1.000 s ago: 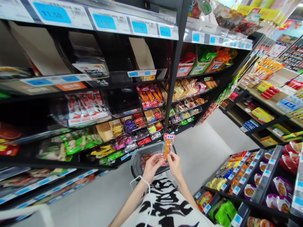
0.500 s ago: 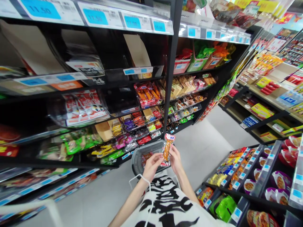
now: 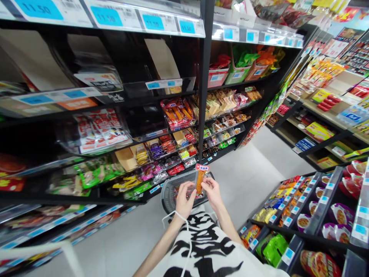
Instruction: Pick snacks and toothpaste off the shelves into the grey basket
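Observation:
Between my two hands is a small clear snack packet (image 3: 199,184), standing nearly upright, with a red, white and blue label at its top and an orange-brown piece of food inside. The fingertips of my left hand (image 3: 183,199) pinch it at the lower left edge. My right hand (image 3: 213,194) grips the right edge with thumb and fingers. Below and behind the packet, a grey shopping basket (image 3: 165,197) shows more packets inside, partly covered by my hands.
Black shelves (image 3: 203,77) with packaged snacks and price tags rise ahead and to the left. At the lower right stands a rack with noodle cups (image 3: 343,219) and bags. A pale floor aisle (image 3: 248,165) runs between them, toward another shelf unit (image 3: 319,132).
The packet has turned to a straighter, more front-on angle and shifted slightly left. My left fingers have moved up along its edge, and my right fingers now sit lower on it.

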Motion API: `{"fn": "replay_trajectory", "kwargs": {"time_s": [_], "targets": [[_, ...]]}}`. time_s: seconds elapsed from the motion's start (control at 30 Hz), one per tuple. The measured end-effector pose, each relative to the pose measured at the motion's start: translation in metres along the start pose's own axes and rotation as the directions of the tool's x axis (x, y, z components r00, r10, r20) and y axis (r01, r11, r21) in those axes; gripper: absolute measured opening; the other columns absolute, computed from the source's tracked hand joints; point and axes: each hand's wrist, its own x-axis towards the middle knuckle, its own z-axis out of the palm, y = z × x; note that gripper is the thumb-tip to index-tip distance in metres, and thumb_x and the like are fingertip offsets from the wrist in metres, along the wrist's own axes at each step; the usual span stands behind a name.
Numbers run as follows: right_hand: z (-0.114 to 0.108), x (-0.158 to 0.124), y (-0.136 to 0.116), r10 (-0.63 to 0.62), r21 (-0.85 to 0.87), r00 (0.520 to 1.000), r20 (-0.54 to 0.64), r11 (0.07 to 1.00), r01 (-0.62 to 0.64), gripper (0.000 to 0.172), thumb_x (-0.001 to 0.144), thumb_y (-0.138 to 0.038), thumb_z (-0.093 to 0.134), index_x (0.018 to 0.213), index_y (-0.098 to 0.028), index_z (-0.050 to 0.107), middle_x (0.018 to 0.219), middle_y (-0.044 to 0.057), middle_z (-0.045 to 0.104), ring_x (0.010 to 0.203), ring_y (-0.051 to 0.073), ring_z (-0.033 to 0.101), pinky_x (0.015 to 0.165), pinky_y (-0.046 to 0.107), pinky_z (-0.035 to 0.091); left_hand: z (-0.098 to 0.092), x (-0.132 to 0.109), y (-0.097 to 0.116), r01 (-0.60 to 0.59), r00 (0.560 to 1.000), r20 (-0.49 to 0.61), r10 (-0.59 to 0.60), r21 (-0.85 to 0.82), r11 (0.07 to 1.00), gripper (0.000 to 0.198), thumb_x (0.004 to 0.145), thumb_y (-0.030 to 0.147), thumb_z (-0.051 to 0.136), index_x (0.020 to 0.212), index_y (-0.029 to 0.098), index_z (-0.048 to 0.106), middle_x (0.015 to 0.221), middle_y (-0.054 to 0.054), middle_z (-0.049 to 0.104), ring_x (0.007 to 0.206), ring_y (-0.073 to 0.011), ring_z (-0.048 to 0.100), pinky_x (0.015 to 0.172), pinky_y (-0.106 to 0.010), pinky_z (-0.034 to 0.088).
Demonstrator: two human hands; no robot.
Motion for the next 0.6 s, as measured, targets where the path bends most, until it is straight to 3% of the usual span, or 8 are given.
{"fn": "replay_trajectory", "kwargs": {"time_s": [0.07,0.13,0.23,0.37,0.6], "targets": [[0.003,-0.003,0.000,-0.038,-0.063,0.999,-0.011,0.997,0.037,0.027,0.070,-0.034,0.085,0.084,-0.019,0.068,0.087,0.003,0.070,0.081,0.017,0.066,0.077,0.029,0.054,0.000,0.000,0.006,-0.117,0.991,-0.039,0.125,0.176,0.978,0.021,0.085,0.033,0.068,0.102,0.021,0.072,0.113,-0.011,0.061,0.108,-0.0271,0.060,0.095,-0.041,0.050],[0.005,-0.006,-0.002,-0.081,-0.123,0.997,-0.001,0.989,0.081,0.023,0.072,-0.034,0.083,0.084,-0.019,0.070,0.089,0.004,0.070,0.083,0.018,0.066,0.081,0.031,0.055,0.001,0.001,0.011,-0.150,0.984,-0.062,0.169,0.232,0.961,0.021,0.084,0.032,0.069,0.102,0.022,0.073,0.107,-0.009,0.063,0.103,-0.0263,0.062,0.095,-0.041,0.050],[0.006,-0.008,-0.004,-0.159,-0.216,0.986,0.057,0.962,0.168,0.018,0.076,-0.035,0.080,0.082,-0.019,0.073,0.093,0.006,0.069,0.091,0.020,0.065,0.084,0.033,0.056,0.002,0.003,0.010,-0.114,0.990,-0.064,0.127,0.173,0.978,0.022,0.084,0.032,0.071,0.103,0.022,0.072,0.100,-0.007,0.067,0.089,-0.0228,0.065,0.085,-0.035,0.054],[0.002,-0.009,-0.005,-0.166,-0.216,0.975,0.145,0.957,0.195,0.014,0.079,-0.034,0.078,0.083,-0.020,0.074,0.095,0.007,0.069,0.094,0.021,0.065,0.082,0.033,0.057,0.002,0.004,0.005,-0.088,0.994,-0.061,0.094,0.101,0.991,0.024,0.085,0.031,0.069,0.107,0.021,0.070,0.104,-0.008,0.068,0.088,-0.0216,0.067,0.078,-0.032,0.055],[0.002,-0.012,-0.009,-0.158,-0.206,0.972,0.172,0.959,0.193,0.016,0.081,-0.035,0.076,0.086,-0.021,0.073,0.094,0.005,0.068,0.090,0.020,0.065,0.084,0.033,0.056,-0.001,0.006,0.015,-0.169,0.982,-0.034,0.185,0.266,0.949,0.021,0.082,0.026,0.069,0.101,0.020,0.074,0.094,-0.006,0.072,0.073,-0.0178,0.066,0.075,-0.031,0.055]]}}
